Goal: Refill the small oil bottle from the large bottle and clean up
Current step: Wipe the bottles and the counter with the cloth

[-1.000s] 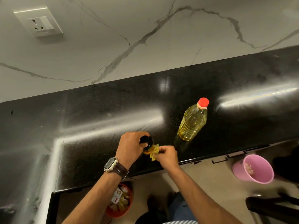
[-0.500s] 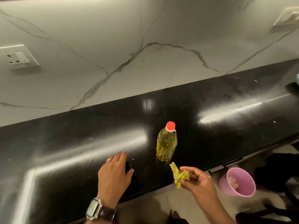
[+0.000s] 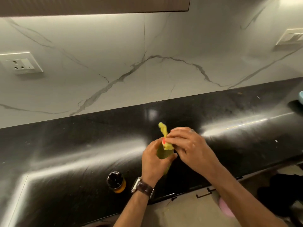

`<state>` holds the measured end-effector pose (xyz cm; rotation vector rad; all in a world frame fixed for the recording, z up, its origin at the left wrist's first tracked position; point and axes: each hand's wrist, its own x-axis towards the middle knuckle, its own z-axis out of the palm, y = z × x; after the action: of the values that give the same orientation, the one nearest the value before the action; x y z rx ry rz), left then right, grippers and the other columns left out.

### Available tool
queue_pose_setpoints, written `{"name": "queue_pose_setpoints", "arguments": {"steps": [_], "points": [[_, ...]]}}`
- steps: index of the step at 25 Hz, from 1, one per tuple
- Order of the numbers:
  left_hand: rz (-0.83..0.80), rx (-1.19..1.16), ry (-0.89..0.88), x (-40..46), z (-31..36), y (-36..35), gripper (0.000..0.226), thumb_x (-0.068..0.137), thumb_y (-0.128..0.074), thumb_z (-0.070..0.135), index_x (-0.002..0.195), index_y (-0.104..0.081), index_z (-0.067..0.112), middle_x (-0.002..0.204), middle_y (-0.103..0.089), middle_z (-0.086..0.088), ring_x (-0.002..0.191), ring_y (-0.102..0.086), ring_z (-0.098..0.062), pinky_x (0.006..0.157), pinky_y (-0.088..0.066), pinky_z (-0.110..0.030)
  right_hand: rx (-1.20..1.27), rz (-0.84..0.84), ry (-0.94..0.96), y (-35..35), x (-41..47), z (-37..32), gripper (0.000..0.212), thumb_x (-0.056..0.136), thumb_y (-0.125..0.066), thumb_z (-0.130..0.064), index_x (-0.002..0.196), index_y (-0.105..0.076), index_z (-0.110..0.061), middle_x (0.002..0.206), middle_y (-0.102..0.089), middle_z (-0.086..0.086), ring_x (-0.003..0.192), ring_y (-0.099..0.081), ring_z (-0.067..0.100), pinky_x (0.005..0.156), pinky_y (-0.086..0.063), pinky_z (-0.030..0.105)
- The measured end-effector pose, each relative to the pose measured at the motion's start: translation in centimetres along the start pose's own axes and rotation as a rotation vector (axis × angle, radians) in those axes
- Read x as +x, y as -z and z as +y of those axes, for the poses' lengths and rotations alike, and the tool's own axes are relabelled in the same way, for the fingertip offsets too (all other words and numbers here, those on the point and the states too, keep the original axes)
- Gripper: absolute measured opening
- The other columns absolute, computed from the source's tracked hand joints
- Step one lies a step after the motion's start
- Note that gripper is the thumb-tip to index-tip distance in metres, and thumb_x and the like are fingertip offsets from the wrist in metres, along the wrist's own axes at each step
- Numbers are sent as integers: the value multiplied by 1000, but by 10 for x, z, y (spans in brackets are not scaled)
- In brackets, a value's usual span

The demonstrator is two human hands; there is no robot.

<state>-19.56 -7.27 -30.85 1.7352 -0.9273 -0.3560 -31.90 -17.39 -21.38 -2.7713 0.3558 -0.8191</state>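
Observation:
The large oil bottle (image 3: 161, 154) with yellow oil and a red cap stands on the black counter (image 3: 65, 145). My left hand (image 3: 153, 159) is wrapped around its body. My right hand (image 3: 188, 145) presses a yellow cloth (image 3: 164, 133) against the bottle's neck and cap, and most of the bottle is hidden by both hands. The small oil bottle (image 3: 116, 181), with a black lid and amber oil, stands alone near the counter's front edge, left of my left wrist.
A marble backsplash rises behind the counter, with a wall socket (image 3: 21, 63) at left and a switch plate (image 3: 290, 37) at right. A pink bucket (image 3: 225, 208) sits on the floor under my right forearm. A pale blue object (image 3: 300, 97) peeks in at the counter's right edge.
My left hand let go of the small bottle and took hold of the large bottle. My right hand carried the yellow cloth up to the large bottle's cap. The view tilted upward.

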Motion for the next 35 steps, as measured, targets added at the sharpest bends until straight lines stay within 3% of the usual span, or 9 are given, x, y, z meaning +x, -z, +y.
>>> {"name": "queue_pose_setpoints", "arguments": {"steps": [6,8,12,15,20,23,27,31,35], "points": [[63,100,53,4,3,-3,40,67,-95,36,90,-62,41,84,-70,20,76,-68,-3,70,-58,-25,-253,-345,102,-12,35,-10,23,94,-72,-26,116,-73,-24,111,-72,-3,102,-68,14,81,-62,30],[57,118,21,3,2,-5,36,68,-91,43,90,-63,43,83,-69,22,77,-68,-1,68,-53,-16,-123,-335,-130,-9,43,-12,21,100,-60,-33,114,-74,-26,104,-73,-6,92,-68,9,82,-60,26],[27,161,-19,2,-5,-7,53,68,-90,52,116,-73,38,109,-73,24,101,-66,7,88,-51,-12,618,-136,-777,-12,33,9,10,93,-74,-28,98,-82,-26,85,-80,-8,83,-75,6,84,-64,35],[55,139,-9,6,-10,-5,62,68,-91,52,125,-73,35,117,-74,21,108,-65,7,95,-50,-13,770,82,-933,-23,0,1,8,91,-77,-21,93,-82,-27,88,-80,-7,89,-76,10,88,-63,42],[86,46,3,10,-8,-5,41,81,-75,51,115,-78,28,103,-78,13,95,-72,-1,83,-62,-35,318,192,-486,-41,-32,-27,23,82,-85,-9,102,-82,-19,98,-76,-12,92,-72,8,82,-62,30],[75,75,-29,9,-9,-6,51,73,-82,57,117,-76,31,103,-76,18,94,-72,1,81,-61,-31,11,224,-292,-35,-8,-10,24,82,-82,-7,106,-80,-12,99,-73,-2,88,-67,12,79,-59,28],[68,110,-45,9,-9,-5,53,71,-87,57,118,-74,35,107,-74,24,99,-69,4,85,-60,-27,68,83,-339,-28,14,8,31,90,-70,-2,118,-76,-13,108,-73,-4,96,-68,7,90,-60,28],[99,43,-43,7,-4,-4,19,80,-74,49,97,-69,41,86,-71,23,78,-69,0,67,-57,-21,108,-72,-213,-36,-1,-9,53,93,-61,-15,146,-58,-19,144,-60,-5,131,-56,8,114,-45,25],[125,77,-43,7,-9,-5,28,77,-79,42,104,-73,35,91,-72,25,84,-69,6,74,-60,-21,-16,-101,10,-39,9,1,33,91,-76,-25,125,-74,-24,136,-69,0,128,-64,14,102,-57,32]]}}
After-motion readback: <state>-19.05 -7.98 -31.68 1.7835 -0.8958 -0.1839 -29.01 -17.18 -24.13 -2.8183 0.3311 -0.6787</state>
